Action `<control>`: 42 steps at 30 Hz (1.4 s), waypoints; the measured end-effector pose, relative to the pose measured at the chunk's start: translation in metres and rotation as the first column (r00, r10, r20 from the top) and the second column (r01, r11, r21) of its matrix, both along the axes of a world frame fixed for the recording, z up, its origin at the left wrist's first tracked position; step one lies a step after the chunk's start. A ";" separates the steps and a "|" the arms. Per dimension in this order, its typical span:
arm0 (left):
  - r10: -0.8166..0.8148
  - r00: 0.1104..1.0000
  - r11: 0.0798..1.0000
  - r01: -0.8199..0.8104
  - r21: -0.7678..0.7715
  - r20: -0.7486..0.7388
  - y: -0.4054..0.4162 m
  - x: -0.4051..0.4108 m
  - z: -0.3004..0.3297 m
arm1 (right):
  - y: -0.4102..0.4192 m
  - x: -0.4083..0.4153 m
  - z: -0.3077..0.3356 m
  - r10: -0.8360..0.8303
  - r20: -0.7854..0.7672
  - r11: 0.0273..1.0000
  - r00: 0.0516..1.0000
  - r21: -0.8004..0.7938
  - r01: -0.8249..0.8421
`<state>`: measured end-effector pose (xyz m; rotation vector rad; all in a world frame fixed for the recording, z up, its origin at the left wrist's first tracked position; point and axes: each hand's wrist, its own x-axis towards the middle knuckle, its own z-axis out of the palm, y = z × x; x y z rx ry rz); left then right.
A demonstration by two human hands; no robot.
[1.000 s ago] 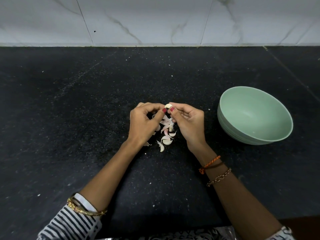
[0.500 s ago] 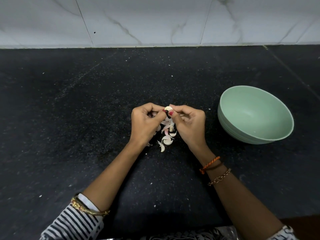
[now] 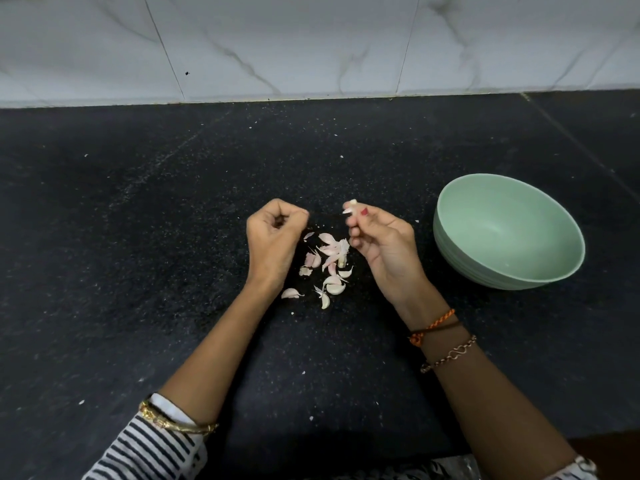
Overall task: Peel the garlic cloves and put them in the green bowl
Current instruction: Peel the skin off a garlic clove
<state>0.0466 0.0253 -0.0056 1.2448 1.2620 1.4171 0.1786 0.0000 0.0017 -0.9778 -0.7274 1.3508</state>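
- Garlic clove: pinched at your right hand's fingertips, above the worktop.
- Green bowl: lies to that hand's right, near the worktop's right edge; right hand nearer.
- Left hand: curled; contents cannot be told.

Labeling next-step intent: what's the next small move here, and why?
Probably carry the garlic clove pinched in the right hand rightward and drop it into the green bowl. It looks mostly peeled, the left hand has let go, and the bowl looks empty.

No text, label, brand or number seems readable anywhere on the surfaces in view
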 end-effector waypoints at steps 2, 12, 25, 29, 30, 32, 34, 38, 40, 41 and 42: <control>-0.021 0.993 0.997 0.030 0.073 -0.114 0.001 -0.002 -0.003 | -0.001 -0.003 -0.001 -0.004 0.048 1.000 0.999 -0.012 0.004; -0.085 0.949 0.952 0.167 0.257 -0.304 0.001 -0.005 -0.011 | -0.002 -0.002 -0.006 -0.025 0.245 1.000 0.969 0.019 0.021; 0.225 0.749 0.764 0.261 0.590 -0.623 0.008 -0.006 -0.019 | -0.001 -0.007 -0.017 -0.200 0.527 0.966 0.826 0.249 0.075; 0.301 0.707 0.703 0.290 0.650 -0.640 0.011 -0.004 -0.021 | -0.001 -0.008 -0.018 -0.223 0.553 0.958 0.803 0.277 0.076; 0.318 0.702 0.690 0.290 0.663 -0.638 0.011 -0.004 -0.021 | -0.001 -0.008 -0.018 -0.229 0.561 0.955 0.796 0.289 0.072; 0.355 0.690 0.667 0.286 0.688 -0.631 0.011 -0.002 -0.021 | -0.001 -0.008 -0.018 -0.246 0.584 0.947 0.774 0.317 0.062; 0.377 0.683 0.652 0.285 0.703 -0.626 0.011 -0.001 -0.022 | -0.001 -0.007 -0.018 -0.263 0.601 0.940 0.755 0.337 0.059; 0.417 0.684 0.625 0.262 0.735 -0.598 0.012 0.000 -0.024 | -0.001 -0.006 -0.018 -0.246 0.574 0.937 0.781 0.347 0.040; 0.401 0.730 0.640 0.210 0.740 -0.554 0.010 0.001 -0.022 | -0.001 -0.007 -0.017 -0.216 0.507 0.940 0.834 0.340 0.036; 0.371 0.768 0.663 0.174 0.728 -0.521 0.009 0.002 -0.020 | -0.002 -0.007 -0.017 -0.200 0.467 0.941 0.861 0.337 0.036; 0.337 0.804 0.688 0.145 0.711 -0.490 0.007 0.003 -0.018 | -0.002 -0.007 -0.016 -0.185 0.432 0.942 0.883 0.334 0.034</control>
